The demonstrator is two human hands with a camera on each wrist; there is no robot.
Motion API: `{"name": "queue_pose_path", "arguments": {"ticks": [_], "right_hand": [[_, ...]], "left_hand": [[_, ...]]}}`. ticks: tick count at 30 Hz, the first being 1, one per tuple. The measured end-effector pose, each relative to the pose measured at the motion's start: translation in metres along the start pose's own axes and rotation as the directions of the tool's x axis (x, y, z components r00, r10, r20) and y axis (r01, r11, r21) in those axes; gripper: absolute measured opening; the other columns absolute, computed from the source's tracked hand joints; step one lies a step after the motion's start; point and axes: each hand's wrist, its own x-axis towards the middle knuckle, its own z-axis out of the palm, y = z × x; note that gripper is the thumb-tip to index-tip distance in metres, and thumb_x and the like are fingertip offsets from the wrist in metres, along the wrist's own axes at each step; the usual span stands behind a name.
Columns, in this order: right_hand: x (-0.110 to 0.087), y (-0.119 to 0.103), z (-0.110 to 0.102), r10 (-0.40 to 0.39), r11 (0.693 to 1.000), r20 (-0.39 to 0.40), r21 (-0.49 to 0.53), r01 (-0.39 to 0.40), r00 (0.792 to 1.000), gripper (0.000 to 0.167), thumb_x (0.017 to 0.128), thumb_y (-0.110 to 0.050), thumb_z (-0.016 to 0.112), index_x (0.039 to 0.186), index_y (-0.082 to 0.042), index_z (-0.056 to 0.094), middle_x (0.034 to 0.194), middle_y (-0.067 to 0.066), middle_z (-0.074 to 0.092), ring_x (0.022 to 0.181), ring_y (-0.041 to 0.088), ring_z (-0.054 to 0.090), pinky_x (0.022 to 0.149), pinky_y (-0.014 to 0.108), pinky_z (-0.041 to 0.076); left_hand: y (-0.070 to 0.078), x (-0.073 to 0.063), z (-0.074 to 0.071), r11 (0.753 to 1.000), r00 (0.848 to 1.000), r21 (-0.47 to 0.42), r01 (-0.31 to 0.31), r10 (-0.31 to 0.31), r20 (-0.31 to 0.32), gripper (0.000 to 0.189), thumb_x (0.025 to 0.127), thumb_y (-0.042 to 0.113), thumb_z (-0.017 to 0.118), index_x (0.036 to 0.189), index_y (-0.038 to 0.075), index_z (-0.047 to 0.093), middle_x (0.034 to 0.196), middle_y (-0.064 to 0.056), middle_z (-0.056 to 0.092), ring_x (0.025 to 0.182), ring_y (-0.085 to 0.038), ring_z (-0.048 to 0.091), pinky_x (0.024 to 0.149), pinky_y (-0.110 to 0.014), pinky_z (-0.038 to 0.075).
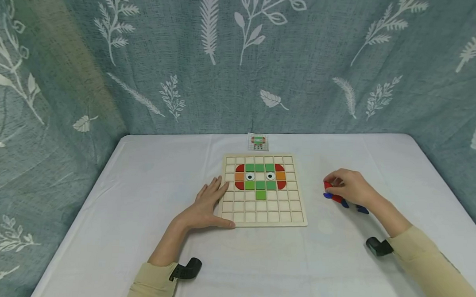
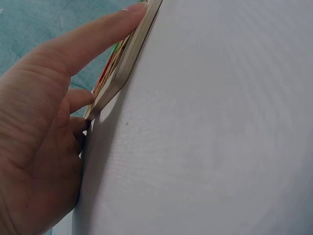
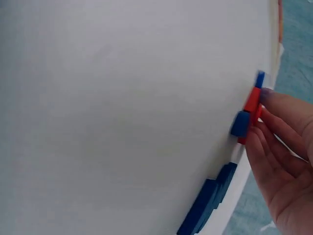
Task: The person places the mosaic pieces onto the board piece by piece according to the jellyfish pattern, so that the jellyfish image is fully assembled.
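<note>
- The left hand (image 1: 205,209) lies at the left edge of the board (image 1: 263,217), fingers spread apart, the thumb touching the near left corner.
- The right hand (image 1: 352,186) is well apart from the left, to the right of the board; its thumb and fingertips are together on a red piece (image 1: 327,184).
- Just beside that piece, under and near the fingers, are more red and blue pieces; the hand partly hides them, so their number cannot be told.
- Dark blue pieces (image 3: 200,210) lie nearer the wrist.
- The board lies flat on the table (image 1: 139,215), its grid partly filled.
- On it, green tiles (image 1: 259,167) form rows above and below two eye tiles (image 1: 250,176), with one green tile centred beneath.
- Orange tiles (image 1: 280,175) flank the eyes, with rounded red tiles (image 1: 281,185) above and below each.
- A small card (image 1: 258,142) with a similar figure lies just beyond the board's far edge.
- Behind the table hangs a leaf-patterned cloth (image 1: 179,39).
</note>
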Motion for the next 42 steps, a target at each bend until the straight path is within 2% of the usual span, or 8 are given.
{"name": "queue_pose_path", "arguments": {"ticks": [7,14,18,22,25,30,37,42], "right_hand": [[0.004,-0.007,0.006,-0.002,1.0,-0.042,0.028,0.003,0.999,0.018,0.09,-0.009,0.07,0.105,0.001,0.07,0.096,0.009,0.067,0.088,0.026,0.064,0.079,0.043,0.056],[0.016,-0.028,0.009,-0.096,0.995,-0.023,0.003,0.096,0.995,0.017,0.092,-0.008,0.067,0.107,0.0,0.071,0.1,0.01,0.068,0.09,0.026,0.065,0.074,0.038,0.057],[0.012,-0.029,0.001,-0.029,0.999,0.055,-0.016,0.03,0.998,0.022,0.089,-0.009,0.071,0.109,-0.001,0.07,0.103,0.01,0.067,0.093,0.027,0.062,0.076,0.04,0.054],[0.007,-0.023,-0.003,0.054,0.998,0.132,-0.03,-0.05,0.99,0.024,0.087,-0.008,0.073,0.109,0.0,0.068,0.102,0.01,0.065,0.093,0.028,0.06,0.077,0.042,0.053],[0.007,-0.019,0.0,0.071,0.997,0.106,-0.021,-0.07,0.992,0.021,0.087,-0.008,0.072,0.107,0.0,0.068,0.098,0.01,0.065,0.088,0.025,0.06,0.075,0.04,0.053],[0.01,-0.02,0.008,0.042,0.999,0.051,0.005,-0.043,0.998,0.023,0.087,-0.013,0.074,0.105,-0.001,0.069,0.095,0.007,0.066,0.085,0.022,0.061,0.073,0.038,0.052],[0.014,-0.025,0.015,0.008,1.0,0.002,-0.005,-0.008,1.0,0.02,0.086,-0.01,0.075,0.102,0.001,0.069,0.088,0.005,0.066,0.079,0.019,0.06,0.069,0.035,0.052],[0.021,-0.043,0.03,-0.033,0.995,-0.037,0.093,0.036,0.999,0.021,0.086,-0.015,0.076,0.103,-0.003,0.071,0.089,0.002,0.067,0.081,0.016,0.061,0.071,0.034,0.052]], "left_hand": [[0.002,-0.001,-0.001,1.0,1.0,-0.001,0.008,-0.008,0.002,0.117,0.07,0.047,0.085,0.156,0.007,0.017,0.163,-0.012,-0.004,0.149,-0.026,-0.008,0.118,-0.046,-0.006],[0.001,0.001,0.0,1.0,1.0,0.007,-0.001,0.001,0.006,0.117,0.07,0.048,0.085,0.156,0.007,0.016,0.163,-0.012,-0.004,0.149,-0.026,-0.008,0.118,-0.046,-0.006],[0.002,0.002,0.0,1.0,1.0,0.007,-0.001,0.001,0.009,0.118,0.07,0.048,0.085,0.156,0.007,0.017,0.163,-0.012,-0.004,0.149,-0.025,-0.008,0.118,-0.045,-0.006],[0.003,0.0,0.0,1.0,1.0,-0.004,0.006,-0.006,0.006,0.118,0.069,0.047,0.086,0.156,0.007,0.018,0.163,-0.013,-0.004,0.149,-0.026,-0.008,0.118,-0.046,-0.006],[0.002,0.0,-0.001,1.0,1.0,-0.005,0.005,-0.005,0.001,0.117,0.069,0.046,0.086,0.156,0.006,0.018,0.163,-0.014,-0.003,0.149,-0.027,-0.007,0.118,-0.046,-0.006],[0.001,0.0,-0.001,1.0,1.0,-0.002,0.007,-0.007,-0.001,0.117,0.069,0.046,0.086,0.156,0.007,0.018,0.163,-0.013,-0.003,0.149,-0.027,-0.007,0.118,-0.046,-0.006],[0.001,-0.001,-0.001,1.0,1.0,0.0,0.006,-0.006,-0.001,0.117,0.069,0.046,0.086,0.156,0.007,0.018,0.163,-0.013,-0.003,0.149,-0.027,-0.007,0.118,-0.046,-0.006],[0.002,-0.001,-0.001,1.0,1.0,-0.005,0.005,-0.005,-0.003,0.117,0.069,0.047,0.086,0.156,0.007,0.018,0.163,-0.013,-0.003,0.149,-0.026,-0.007,0.118,-0.046,-0.006]]}}
